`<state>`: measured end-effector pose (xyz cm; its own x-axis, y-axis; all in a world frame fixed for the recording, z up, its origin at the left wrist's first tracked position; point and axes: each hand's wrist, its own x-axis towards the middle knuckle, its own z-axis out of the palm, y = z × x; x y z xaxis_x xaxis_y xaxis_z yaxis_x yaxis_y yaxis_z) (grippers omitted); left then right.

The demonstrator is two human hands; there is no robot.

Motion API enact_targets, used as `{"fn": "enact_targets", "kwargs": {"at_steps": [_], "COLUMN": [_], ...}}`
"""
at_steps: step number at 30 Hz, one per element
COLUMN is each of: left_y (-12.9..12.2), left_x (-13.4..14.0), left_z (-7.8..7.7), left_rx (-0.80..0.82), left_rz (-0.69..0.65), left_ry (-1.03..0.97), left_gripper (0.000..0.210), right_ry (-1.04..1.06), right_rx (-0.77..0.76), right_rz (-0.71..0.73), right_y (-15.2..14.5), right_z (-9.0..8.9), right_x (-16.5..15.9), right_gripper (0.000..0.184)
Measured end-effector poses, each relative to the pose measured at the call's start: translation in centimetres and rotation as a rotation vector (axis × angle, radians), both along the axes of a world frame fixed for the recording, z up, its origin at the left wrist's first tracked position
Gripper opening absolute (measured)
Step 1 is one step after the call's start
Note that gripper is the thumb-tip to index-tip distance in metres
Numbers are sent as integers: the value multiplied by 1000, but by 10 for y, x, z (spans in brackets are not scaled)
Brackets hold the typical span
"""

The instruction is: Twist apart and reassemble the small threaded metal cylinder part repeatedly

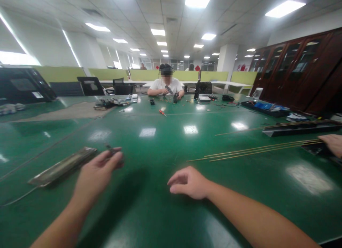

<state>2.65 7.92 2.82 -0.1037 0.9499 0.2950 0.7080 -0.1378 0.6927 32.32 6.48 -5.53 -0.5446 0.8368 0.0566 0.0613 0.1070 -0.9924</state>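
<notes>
In the head view, my left hand (100,169) is raised above the green table (149,212), its thumb and fingers pinched round a small dark piece (109,147) whose kind is too blurred to make out. Just left of that hand lies a long, shallow metal tray (62,167) with a pale cable at its near end. My right hand (189,184) hovers low over the middle of the table, fingers curved and thumb apart, with nothing visible in it. Several thin brass-coloured rods (256,150) lie beyond and to the right of it.
Another person's hand (332,144) touches the rods' far ends at the right edge. A black channel (301,128) lies behind. Across the table a person in a white shirt (175,85) handles a dark tool. A red screwdriver (162,112) lies before them.
</notes>
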Motion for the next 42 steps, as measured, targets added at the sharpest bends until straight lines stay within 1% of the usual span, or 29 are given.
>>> {"fn": "enact_targets", "kwargs": {"at_steps": [1, 3, 5, 7, 9, 11, 14, 18, 19, 21, 24, 28, 33, 42], "left_y": [6, 11, 10, 4, -4, -9, -9, -7, -7, -8, -11, -13, -12, -13], "left_x": [19, 57, 87, 105, 108, 103, 90, 84, 84, 86, 88, 88, 89, 90], "left_z": [-10, -29, -43, -52, -55, -58, -64, -72, -73, -72, -68, -66, -67, -66], "left_rx": [-53, -32, -2, 11, 13, 12, 18, 40, 47, 70, 126, 146, 151, 186], "left_rz": [-109, -204, -413, -560, -613, -615, -602, -531, -533, -584, -646, -627, -643, -656], "left_ry": [-15, 7, 177, 304, 365, 387, 373, 288, 269, 238, 205, 173, 124, 123], "left_gripper": [58, 48, 34, 27, 25, 24, 25, 43, 42, 31, 17, 18, 18, 19], "right_ry": [17, 72, 114, 129, 108, 53, -38, -183, -211, -245, -264, -285, -296, -352], "right_rx": [-11, -37, -32, -1, 44, 102, 187, 300, 328, 370, 392, 414, 436, 446], "right_rz": [-69, -202, -306, -354, -341, -295, -275, -255, -254, -257, -259, -261, -258, -284], "right_y": [2, 8, 14, 17, 18, 14, 7, 2, 1, 0, -1, -3, -4, -5], "right_z": [-1, -4, -8, -12, -15, -16, -13, -9, -8, -6, -4, -1, 4, 8], "right_x": [0, 0, 1, 2, 2, 1, 1, 3, 3, 3, 4, 5, 5, 4], "right_gripper": [35, 37, 42, 51, 60, 64, 58, 42, 39, 36, 34, 31, 29, 14]}}
